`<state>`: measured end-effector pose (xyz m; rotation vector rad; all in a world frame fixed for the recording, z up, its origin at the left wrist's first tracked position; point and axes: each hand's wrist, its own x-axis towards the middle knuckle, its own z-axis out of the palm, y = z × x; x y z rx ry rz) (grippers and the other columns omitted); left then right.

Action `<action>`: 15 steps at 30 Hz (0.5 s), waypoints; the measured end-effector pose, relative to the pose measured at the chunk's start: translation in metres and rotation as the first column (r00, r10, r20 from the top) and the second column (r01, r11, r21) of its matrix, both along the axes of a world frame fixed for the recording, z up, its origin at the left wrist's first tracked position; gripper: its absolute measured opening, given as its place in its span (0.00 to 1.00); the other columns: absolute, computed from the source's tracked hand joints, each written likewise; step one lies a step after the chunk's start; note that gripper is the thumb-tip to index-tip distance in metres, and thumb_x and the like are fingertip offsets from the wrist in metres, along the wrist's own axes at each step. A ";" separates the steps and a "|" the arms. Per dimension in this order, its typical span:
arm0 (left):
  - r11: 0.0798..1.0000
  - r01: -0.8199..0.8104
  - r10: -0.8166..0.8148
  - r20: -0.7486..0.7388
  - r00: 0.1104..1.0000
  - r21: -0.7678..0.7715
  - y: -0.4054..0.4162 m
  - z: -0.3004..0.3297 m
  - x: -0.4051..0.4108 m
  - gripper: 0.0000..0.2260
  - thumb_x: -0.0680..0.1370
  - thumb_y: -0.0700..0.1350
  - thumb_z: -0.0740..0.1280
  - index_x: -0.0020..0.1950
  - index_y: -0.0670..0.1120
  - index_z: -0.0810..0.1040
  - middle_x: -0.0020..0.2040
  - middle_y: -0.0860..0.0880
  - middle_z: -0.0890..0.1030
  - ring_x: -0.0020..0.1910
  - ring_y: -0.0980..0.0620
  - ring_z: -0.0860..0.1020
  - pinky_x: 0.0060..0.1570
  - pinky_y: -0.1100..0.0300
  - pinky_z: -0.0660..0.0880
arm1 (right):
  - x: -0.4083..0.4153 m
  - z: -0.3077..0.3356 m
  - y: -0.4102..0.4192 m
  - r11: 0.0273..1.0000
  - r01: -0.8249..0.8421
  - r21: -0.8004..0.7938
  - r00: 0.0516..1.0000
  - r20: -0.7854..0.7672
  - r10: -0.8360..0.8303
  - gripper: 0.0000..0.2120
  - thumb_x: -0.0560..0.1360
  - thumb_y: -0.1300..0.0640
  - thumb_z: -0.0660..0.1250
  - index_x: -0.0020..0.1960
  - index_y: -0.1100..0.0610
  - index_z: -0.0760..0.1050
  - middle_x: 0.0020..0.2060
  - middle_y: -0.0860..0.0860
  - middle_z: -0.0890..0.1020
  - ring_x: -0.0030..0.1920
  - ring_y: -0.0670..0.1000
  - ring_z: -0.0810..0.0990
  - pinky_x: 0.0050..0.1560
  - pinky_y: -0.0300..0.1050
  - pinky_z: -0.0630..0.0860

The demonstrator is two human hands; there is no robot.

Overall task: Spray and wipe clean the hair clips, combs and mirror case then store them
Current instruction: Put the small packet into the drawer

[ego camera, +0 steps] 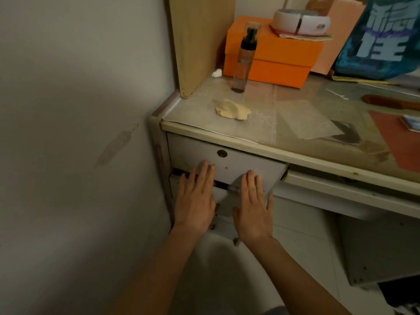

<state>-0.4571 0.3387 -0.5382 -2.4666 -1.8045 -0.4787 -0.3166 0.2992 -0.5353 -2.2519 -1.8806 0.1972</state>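
Hands flat on drawer front (227,164), fingers straight, holding nothing.
Left hand (195,201) and right hand (254,212) side by side; spray bottle (244,60) upright, yellow cloth (233,112) crumpled on desk (295,114).

Pretty cramped corner tbh. The wall (68,133) runs right up against the desk's (295,153) left side, so there's no passing on that side. The drawer front (238,164) is blocked by both flat palms, left hand (195,201) and right hand (254,212), pressed side by side on it. Up top, the spray bottle (243,62), crumpled cloth (234,111) and orange box (272,55) crowd the back left, with an upright wooden panel (200,42) walling off that edge. There's open desktop in the middle toward the front, and bare floor below on the right.
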 end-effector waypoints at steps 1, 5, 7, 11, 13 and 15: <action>1.000 0.006 -0.006 -0.004 1.000 0.008 0.003 -0.001 -0.001 0.33 0.82 0.50 0.52 0.73 0.50 0.28 0.78 0.49 0.37 0.78 0.46 0.43 0.70 0.49 0.33 | 0.003 0.000 0.005 1.000 0.000 -0.003 1.000 0.009 0.000 0.44 0.79 0.57 0.59 0.71 0.51 0.22 0.67 0.44 0.20 0.68 0.47 0.21 0.70 0.52 0.31; 0.999 0.034 -0.034 -0.015 0.999 0.012 0.013 -0.005 -0.001 0.33 0.81 0.51 0.53 0.73 0.49 0.30 0.79 0.48 0.40 0.78 0.45 0.45 0.70 0.49 0.32 | 0.009 0.000 0.020 1.000 -0.005 -0.014 0.999 0.038 0.005 0.42 0.79 0.55 0.58 0.72 0.53 0.24 0.67 0.46 0.21 0.71 0.49 0.25 0.71 0.53 0.32; 0.999 0.043 -0.043 -0.032 0.999 0.010 0.016 -0.008 0.000 0.32 0.82 0.51 0.52 0.73 0.49 0.30 0.79 0.48 0.39 0.78 0.45 0.44 0.71 0.49 0.33 | 0.011 -0.001 0.027 1.000 -0.004 -0.023 0.999 0.047 0.005 0.41 0.79 0.54 0.58 0.73 0.53 0.25 0.66 0.47 0.21 0.71 0.50 0.25 0.73 0.55 0.33; 0.998 0.057 -0.057 -0.075 0.996 0.006 0.020 -0.013 0.003 0.32 0.82 0.52 0.50 0.73 0.48 0.29 0.78 0.48 0.38 0.77 0.45 0.44 0.74 0.47 0.36 | 0.014 -0.001 0.033 1.000 -0.005 -0.020 0.998 0.065 0.006 0.40 0.80 0.55 0.56 0.71 0.52 0.24 0.64 0.45 0.20 0.71 0.49 0.26 0.74 0.56 0.36; 0.999 0.052 -0.052 -0.087 0.995 -0.005 0.022 -0.015 0.003 0.31 0.82 0.53 0.49 0.72 0.48 0.28 0.78 0.48 0.37 0.77 0.46 0.42 0.73 0.47 0.34 | 0.015 -0.001 0.032 1.000 -0.013 -0.007 0.998 0.067 0.013 0.40 0.81 0.54 0.56 0.70 0.52 0.24 0.65 0.46 0.20 0.71 0.49 0.26 0.74 0.55 0.36; 0.999 0.043 -0.045 -0.088 0.995 -0.022 0.020 -0.017 0.004 0.31 0.82 0.53 0.48 0.72 0.48 0.28 0.78 0.48 0.36 0.77 0.46 0.41 0.72 0.48 0.32 | 0.016 0.000 0.030 0.999 -0.031 0.010 0.998 0.056 0.030 0.39 0.81 0.54 0.56 0.71 0.52 0.24 0.68 0.46 0.23 0.72 0.49 0.27 0.73 0.55 0.34</action>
